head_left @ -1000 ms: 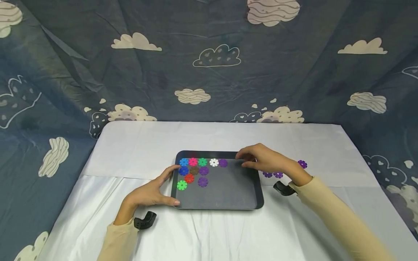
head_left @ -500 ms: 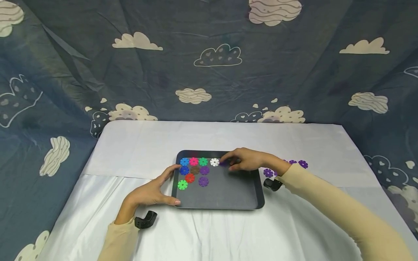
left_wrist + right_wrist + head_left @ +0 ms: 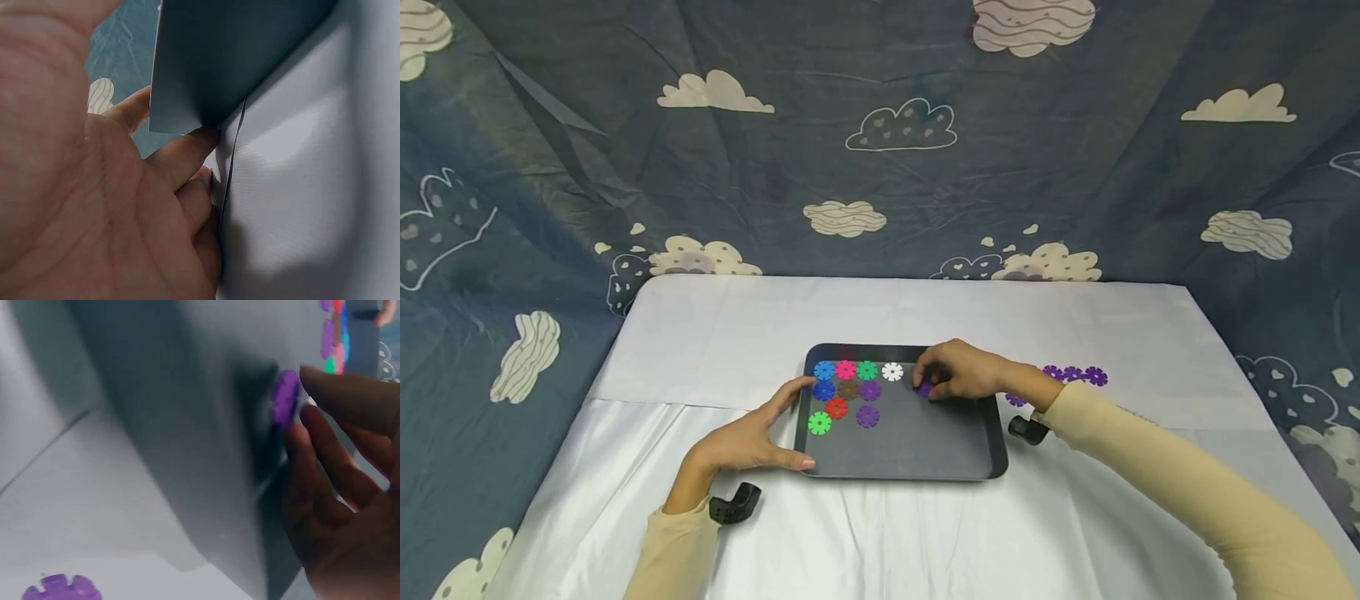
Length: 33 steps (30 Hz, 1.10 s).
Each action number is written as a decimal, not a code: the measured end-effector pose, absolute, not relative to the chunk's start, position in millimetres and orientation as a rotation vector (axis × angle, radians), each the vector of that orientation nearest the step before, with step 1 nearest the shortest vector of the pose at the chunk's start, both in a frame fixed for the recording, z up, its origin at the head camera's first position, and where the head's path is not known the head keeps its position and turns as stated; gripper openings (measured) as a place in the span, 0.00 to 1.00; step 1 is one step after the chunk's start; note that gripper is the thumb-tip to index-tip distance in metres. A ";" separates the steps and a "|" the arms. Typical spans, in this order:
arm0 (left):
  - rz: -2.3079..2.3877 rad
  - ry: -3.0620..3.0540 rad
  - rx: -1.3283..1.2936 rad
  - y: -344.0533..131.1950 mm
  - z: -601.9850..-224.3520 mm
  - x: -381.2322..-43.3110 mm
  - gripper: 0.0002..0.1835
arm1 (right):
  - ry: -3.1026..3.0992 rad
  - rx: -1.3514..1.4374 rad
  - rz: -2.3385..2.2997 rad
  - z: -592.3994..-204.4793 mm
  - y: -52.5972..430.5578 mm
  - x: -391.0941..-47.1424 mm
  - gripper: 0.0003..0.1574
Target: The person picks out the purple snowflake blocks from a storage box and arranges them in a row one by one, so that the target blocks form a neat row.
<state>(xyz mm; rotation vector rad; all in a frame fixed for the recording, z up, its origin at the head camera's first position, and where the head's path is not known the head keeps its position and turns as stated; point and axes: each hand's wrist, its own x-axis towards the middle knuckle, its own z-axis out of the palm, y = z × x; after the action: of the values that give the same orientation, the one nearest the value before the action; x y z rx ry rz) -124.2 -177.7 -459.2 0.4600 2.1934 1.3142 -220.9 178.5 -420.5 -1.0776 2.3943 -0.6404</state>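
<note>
In the dark grey tray [image 3: 910, 454] lie flat notched plastic discs, snowflake-like. My right hand [image 3: 968, 369] reaches over the tray's far right part and pinches a purple notched disc [image 3: 923, 387] between thumb and fingers; that disc [image 3: 285, 400] stands tilted in the right wrist view. To its left is a white disc [image 3: 892, 372]. My left hand [image 3: 748, 442] rests at the tray's left side, thumb and fingers spread, fingertips touching the rim. In the left wrist view the left fingers [image 3: 181, 159] lie against the tray wall [image 3: 231, 50], low over the white cloth.
Blue [image 3: 824, 370], pink [image 3: 846, 370], green [image 3: 867, 371], brown [image 3: 847, 389], red [image 3: 836, 407] and purple discs [image 3: 867, 416] occupy the tray's left half. Several purple discs [image 3: 1072, 374] lie on the white cloth right of the tray, partly behind the right forearm.
My right hand has moved left from the tray's right rim to the purple disc beside the white one. That disc has shifted slightly right and nearer. The left hand stays put.
</note>
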 end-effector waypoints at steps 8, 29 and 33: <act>1.308 2.202 0.458 -177.3 -459.3 -124.6 0.63 | 2.560 -1.132 -0.570 -428.5 178.9 -215.8 0.14; 1.293 2.210 0.448 -176.7 -457.2 -123.8 0.63 | 2.627 -1.188 -0.563 -437.7 180.5 -210.4 0.12; 1.287 2.214 0.449 -176.8 -457.7 -123.6 0.63 | 2.613 -1.205 -0.574 -437.4 181.0 -208.5 0.11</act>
<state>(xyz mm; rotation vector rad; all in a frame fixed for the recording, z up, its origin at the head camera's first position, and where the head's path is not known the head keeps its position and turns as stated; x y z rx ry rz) -123.6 -176.8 -457.7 0.4490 2.2137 1.2865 -208.5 181.0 -437.4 -1.2052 2.6130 -0.5737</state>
